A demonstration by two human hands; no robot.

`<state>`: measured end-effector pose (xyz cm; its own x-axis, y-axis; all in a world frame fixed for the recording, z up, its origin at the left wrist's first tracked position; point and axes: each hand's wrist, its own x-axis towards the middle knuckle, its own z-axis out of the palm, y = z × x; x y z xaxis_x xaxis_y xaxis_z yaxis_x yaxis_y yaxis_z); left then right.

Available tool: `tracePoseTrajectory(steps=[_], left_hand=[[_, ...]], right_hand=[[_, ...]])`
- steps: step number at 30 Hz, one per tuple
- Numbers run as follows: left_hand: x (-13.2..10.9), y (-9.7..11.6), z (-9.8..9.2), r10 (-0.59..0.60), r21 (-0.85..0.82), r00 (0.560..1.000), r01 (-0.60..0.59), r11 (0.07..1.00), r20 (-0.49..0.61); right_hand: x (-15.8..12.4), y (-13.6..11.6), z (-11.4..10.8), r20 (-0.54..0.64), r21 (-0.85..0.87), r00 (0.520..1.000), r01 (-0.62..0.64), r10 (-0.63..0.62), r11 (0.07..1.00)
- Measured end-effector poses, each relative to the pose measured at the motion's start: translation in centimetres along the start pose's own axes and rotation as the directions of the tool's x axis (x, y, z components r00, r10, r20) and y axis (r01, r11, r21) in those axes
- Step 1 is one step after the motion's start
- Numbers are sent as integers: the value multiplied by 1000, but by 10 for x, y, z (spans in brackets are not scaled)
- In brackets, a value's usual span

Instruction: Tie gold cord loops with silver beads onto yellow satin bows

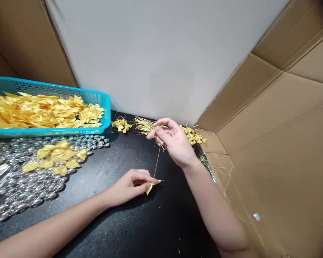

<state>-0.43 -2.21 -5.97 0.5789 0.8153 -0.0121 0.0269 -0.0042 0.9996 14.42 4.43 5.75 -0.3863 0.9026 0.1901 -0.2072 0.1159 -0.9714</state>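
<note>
Low over the black tabletop, my left hand [133, 185] pinches a small yellow ribbon bow [150, 188] between thumb and fingers. A thin gold cord [157, 161] runs taut from the bow up to my right hand [173, 139]. My right hand is raised higher and further back, its thumb and index finger closed on the cord. Behind that hand lies a bundle of cut gold cords [143, 125], partly hidden by the fingers. Whether a bead sits on the bow is hidden by my left fingers.
A turquoise basket [106, 114] full of yellow bows stands at the left. Silver beads [40, 186] spread in front of it, with loose yellow bows [57, 154] on top. Corded bows [121, 124] lie near the wall, and more corded bows [195, 135] at right. Cardboard [280, 143] encloses the right side.
</note>
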Motion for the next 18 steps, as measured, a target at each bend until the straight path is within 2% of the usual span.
tracePoseTrajectory(steps=[6, 11, 14, 16, 18], left_hand=[[1, 2, -5, -17, 24, 1000, 18, 1000, -7], [3, 1, -8, -73, -45, 997, 72, 996, -13], [3, 0, -7, -151, -225, 987, 135, 965, -53], [2, 0, -6, -174, -418, 984, 141, 897, -40], [1, -1, -3, -178, -544, 984, 150, 826, 0]], right_hand=[[8, -14, -6, -71, -3, 996, -53, 52, 999], [10, -16, -14, -130, 42, 989, -63, 68, 997], [13, -13, -19, -197, 93, 976, -79, 96, 993], [15, -8, -23, -251, 148, 959, -99, 134, 984], [16, -3, -28, -295, 209, 939, -119, 179, 971]])
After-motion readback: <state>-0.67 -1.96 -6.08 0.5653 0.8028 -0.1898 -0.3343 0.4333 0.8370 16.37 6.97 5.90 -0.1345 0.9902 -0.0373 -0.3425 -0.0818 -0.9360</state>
